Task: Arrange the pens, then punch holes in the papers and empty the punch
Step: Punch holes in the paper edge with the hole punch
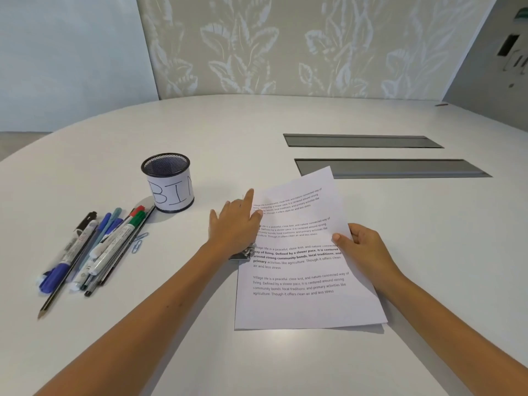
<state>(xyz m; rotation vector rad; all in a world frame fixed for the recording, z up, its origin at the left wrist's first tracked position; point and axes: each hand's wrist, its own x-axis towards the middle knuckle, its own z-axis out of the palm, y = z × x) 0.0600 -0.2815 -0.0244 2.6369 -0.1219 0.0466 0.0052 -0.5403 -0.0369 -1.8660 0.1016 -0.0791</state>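
A stack of printed white papers lies on the white table, its far end lifted. My right hand pinches the right edge of the papers. My left hand lies flat over the metal hole punch, which sits at the papers' left edge and is mostly hidden under the palm. Several pens and markers lie side by side at the left. A black mesh cup with a paper label reading BIN stands behind them.
A pencil lies among the pens, and two paper clips rest beside them. Two grey recessed cable slots cut the table at the far right. A patterned wall panel rises behind the table.
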